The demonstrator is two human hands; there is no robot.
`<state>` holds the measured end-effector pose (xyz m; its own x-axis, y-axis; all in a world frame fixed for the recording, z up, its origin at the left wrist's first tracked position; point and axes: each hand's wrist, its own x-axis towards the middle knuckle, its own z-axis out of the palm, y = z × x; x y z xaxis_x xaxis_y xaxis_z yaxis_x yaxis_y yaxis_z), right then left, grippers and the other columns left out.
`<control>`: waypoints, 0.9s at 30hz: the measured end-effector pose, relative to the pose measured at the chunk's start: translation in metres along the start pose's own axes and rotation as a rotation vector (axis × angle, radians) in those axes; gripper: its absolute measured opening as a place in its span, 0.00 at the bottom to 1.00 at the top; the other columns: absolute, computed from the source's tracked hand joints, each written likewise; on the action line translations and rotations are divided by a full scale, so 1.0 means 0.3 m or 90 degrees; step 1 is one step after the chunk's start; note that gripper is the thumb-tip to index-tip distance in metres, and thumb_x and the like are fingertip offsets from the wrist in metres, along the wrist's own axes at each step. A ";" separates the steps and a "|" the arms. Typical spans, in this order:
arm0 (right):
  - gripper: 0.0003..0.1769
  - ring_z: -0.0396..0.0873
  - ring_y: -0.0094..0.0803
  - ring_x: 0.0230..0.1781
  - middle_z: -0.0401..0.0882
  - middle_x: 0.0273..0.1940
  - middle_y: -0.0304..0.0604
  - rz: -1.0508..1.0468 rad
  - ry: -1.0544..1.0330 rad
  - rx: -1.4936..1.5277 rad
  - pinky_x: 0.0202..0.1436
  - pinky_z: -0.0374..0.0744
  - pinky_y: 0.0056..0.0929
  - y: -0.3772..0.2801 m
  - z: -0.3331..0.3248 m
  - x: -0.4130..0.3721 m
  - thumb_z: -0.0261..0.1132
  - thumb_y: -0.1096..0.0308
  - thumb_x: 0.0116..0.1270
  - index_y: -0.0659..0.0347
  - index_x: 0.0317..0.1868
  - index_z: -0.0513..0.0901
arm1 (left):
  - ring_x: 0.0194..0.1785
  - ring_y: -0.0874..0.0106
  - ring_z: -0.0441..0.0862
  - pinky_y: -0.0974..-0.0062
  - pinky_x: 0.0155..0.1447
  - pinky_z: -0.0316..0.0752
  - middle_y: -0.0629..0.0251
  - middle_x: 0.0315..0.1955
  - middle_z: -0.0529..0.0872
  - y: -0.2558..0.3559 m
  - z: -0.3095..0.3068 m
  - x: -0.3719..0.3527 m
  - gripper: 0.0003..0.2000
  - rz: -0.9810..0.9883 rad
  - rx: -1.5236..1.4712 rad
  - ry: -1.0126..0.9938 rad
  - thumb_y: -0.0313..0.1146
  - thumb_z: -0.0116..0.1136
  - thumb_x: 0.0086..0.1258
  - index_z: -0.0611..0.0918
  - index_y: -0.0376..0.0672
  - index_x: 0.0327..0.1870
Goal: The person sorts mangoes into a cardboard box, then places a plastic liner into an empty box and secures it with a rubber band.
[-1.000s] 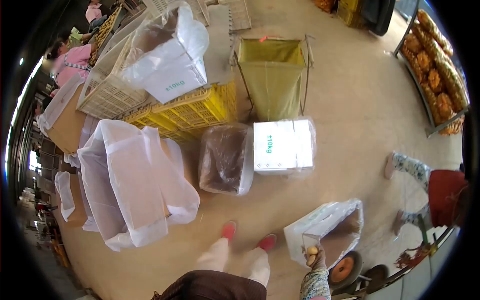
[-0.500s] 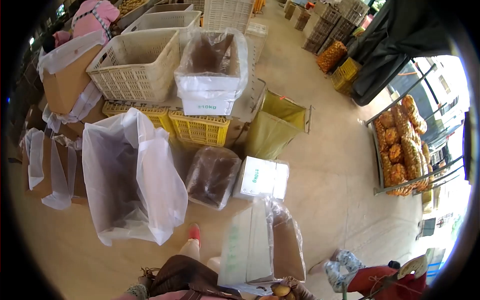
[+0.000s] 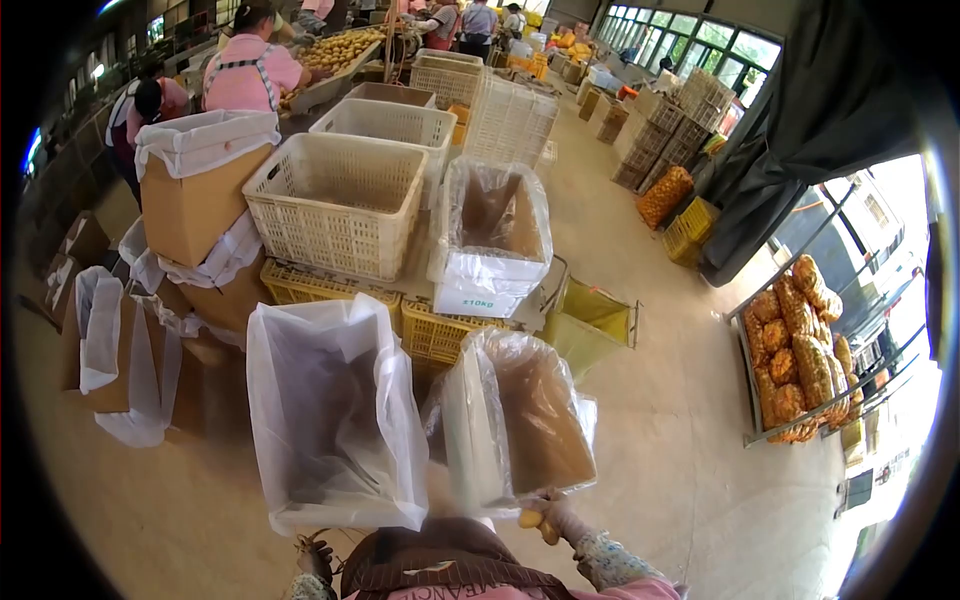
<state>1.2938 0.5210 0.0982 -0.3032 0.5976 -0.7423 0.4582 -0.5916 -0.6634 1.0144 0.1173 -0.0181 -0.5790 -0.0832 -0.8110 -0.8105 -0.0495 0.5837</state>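
Observation:
My right hand (image 3: 562, 517) is closed around some potatoes (image 3: 541, 526), right at the near rim of a white carton lined with clear plastic (image 3: 545, 425). That carton is tilted, its open top facing up and toward me, and only brown inner walls show in it. Just left of it stands a larger carton with a white plastic liner (image 3: 330, 430), its mouth wide open. My left hand (image 3: 317, 558), dark and low in the view, is curled beside that carton's near edge. Thin strands show at its fingers; what it holds cannot be made out.
Ahead, white plastic crates (image 3: 340, 205) and another lined white carton (image 3: 490, 235) rest above yellow crates (image 3: 440, 332). Brown lined cartons (image 3: 205, 195) stand left. A yellow-green bag on a frame (image 3: 590, 318) and a rack of filled net sacks (image 3: 797, 350) are right. People (image 3: 245, 75) work beyond.
The view has tilted up. The clear-lined carton has come forward beside the white-lined one, overlapping the boxes on the floor. Floral and red clothing at lower right has left the view.

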 end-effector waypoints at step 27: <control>0.31 0.53 0.53 0.65 0.55 0.65 0.51 0.111 -0.750 0.755 0.48 0.77 0.40 -0.669 0.581 0.137 0.57 0.45 0.60 0.53 0.59 0.68 | 0.18 0.87 0.60 0.92 0.15 0.53 0.76 0.30 0.78 0.297 0.049 -0.366 0.23 0.151 -0.284 0.033 0.53 0.45 0.68 0.72 0.43 0.52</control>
<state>1.0436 0.5698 0.1845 -0.9885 0.1077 -0.1065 -0.1219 -0.9831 0.1366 1.0045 0.1366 0.1223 -0.7281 -0.1917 -0.6581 -0.5345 -0.4422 0.7202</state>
